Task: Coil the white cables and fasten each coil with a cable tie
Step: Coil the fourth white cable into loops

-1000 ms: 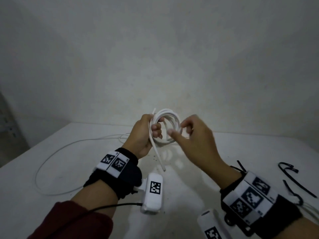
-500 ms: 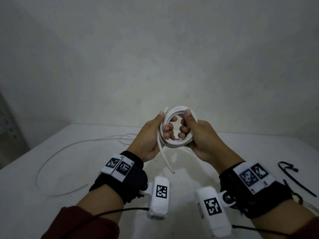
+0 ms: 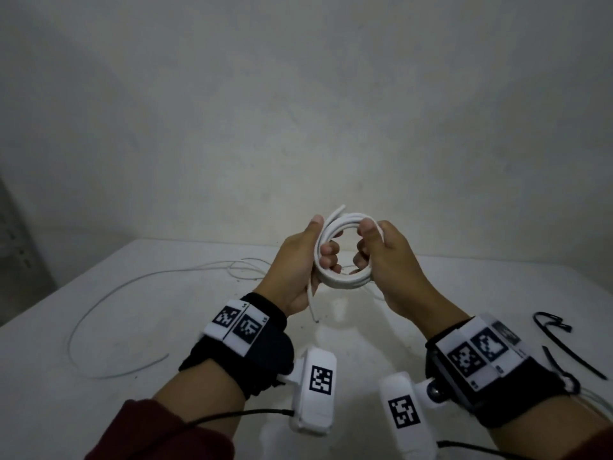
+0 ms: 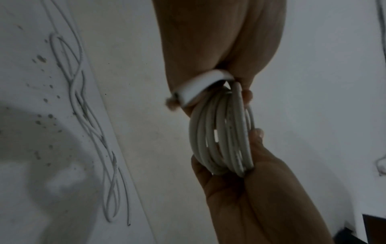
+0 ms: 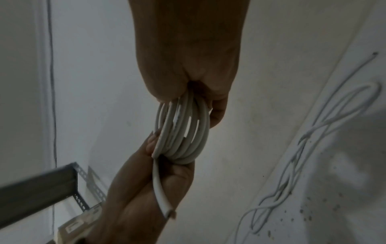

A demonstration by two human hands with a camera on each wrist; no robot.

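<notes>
One white coil is wound, gripped by the left hand and right hand, untied; black ties and a thin cable wait on the bench.

White cable coil, several turns of thick round cable forming an upright ring held above the table, one cut end hanging below the ring and another projecting at the top. Second white cable, thinner, uncoiled, lying in a wide loose loop on the table at the left. Black cable ties lying unfastened at the right table edge
</notes>
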